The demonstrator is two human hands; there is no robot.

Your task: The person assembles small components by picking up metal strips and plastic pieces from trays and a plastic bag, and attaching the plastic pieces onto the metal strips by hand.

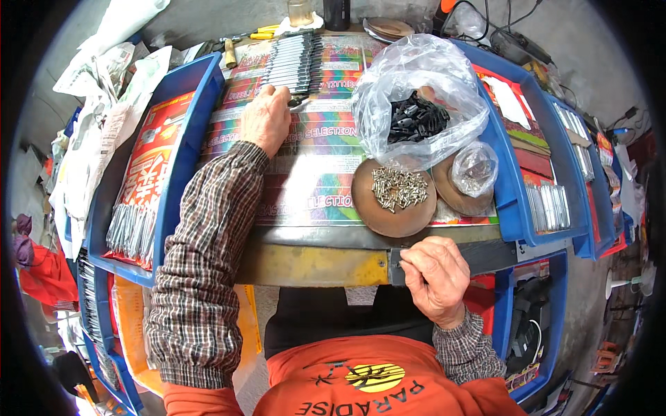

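Note:
My left hand [267, 119] reaches over the worktable to the near end of a row of slim silver-and-black pen-like sticks [290, 61]. Its fingers are closed, with a small dark piece [297, 101] at the fingertips; whether they hold it or one of the sticks is hard to see. At the table's front edge, my right hand [440, 279] is raised with thumb and fingers pinched together; anything between them is hidden. Small silvery metal pieces [399, 188] fill a round brown dish [368, 215] beyond it. Behind that, an open clear plastic bag [378, 76] contains small black parts [415, 119].
A blue tray [182, 166] with metal rods [132, 232] stands left. Another blue tray [501, 173] with silvery rods [548, 206] stands right. A second brown dish [466, 201] carries a small clear bag [474, 169]. A cup [300, 12] and a black cylinder [337, 14] line the back.

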